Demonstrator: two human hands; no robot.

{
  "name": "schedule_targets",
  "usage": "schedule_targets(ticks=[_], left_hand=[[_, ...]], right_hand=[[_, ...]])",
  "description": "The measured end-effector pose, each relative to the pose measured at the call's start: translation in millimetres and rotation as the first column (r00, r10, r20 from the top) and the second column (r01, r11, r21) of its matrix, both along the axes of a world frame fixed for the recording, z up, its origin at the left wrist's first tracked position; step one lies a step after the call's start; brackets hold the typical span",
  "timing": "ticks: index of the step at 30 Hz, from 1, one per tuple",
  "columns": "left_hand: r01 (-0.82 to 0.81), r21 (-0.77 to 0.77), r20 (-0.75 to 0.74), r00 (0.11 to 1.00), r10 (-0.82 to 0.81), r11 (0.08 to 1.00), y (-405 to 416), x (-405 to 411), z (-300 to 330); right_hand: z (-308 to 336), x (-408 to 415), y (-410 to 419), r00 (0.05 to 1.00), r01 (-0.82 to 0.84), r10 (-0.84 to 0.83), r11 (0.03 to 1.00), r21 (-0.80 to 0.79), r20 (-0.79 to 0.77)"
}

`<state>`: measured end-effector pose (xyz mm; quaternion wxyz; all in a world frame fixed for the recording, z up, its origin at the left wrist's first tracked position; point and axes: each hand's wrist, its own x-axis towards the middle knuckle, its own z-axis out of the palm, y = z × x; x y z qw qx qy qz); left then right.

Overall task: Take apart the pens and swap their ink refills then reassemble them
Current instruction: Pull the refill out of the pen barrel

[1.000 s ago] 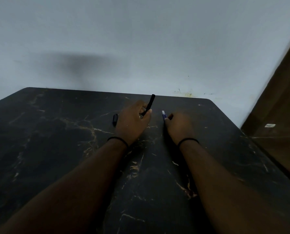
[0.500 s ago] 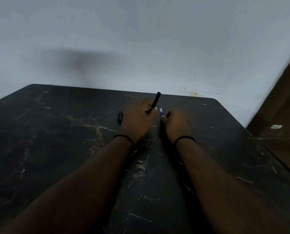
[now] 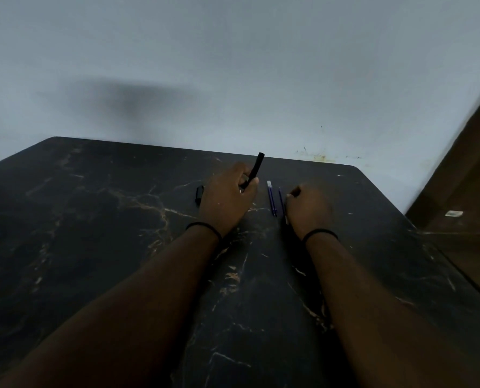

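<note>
My left hand [image 3: 227,197] is shut on a black pen barrel [image 3: 255,168] that sticks up and away from the fingers. A black cap [image 3: 199,194] lies on the table just left of that hand. Between my hands a blue pen part [image 3: 272,198] lies flat on the dark marble table [image 3: 93,219], with a thinner blue refill [image 3: 282,201] right beside it. My right hand [image 3: 308,212] rests just right of the refill with its fingers curled in; whether it touches the refill or holds anything is hidden.
The table's far edge meets a pale wall [image 3: 233,79]. A brown wooden panel [image 3: 468,191] stands past the table's right edge. Both wrists wear black bands.
My right hand has moved right, away from the left hand, uncovering the blue pen part and the thin refill on the table. The left hand still holds the black barrel.
</note>
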<state>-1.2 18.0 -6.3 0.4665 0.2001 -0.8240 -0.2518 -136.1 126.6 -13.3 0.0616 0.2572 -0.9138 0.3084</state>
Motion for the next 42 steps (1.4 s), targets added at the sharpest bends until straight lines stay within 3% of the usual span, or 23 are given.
schedule_targets(ticks=[13,26,35,42], left_hand=[[0.004,0.023,0.027,1.0,-0.005,1.0,-3,-1,-2],[-0.012,0.019,0.01,1.0,0.011,1.0,-5,-2,-4],[-0.023,0.002,-0.004,1.0,0.023,1.0,-5,-4,-5],[-0.016,-0.007,-0.001,1.0,0.016,1.0,-6,-5,-6]], right_hand=[[-2,2,-2,0.999,-0.029,0.029,0.999,0.016,-0.024],[4,7,3,1.0,0.009,-0.014,0.988,-0.155,-0.026],[9,25,-7,0.975,-0.054,0.083,0.988,0.144,-0.205],[12,32,-8,0.98,-0.041,0.078,0.979,0.197,-0.184]])
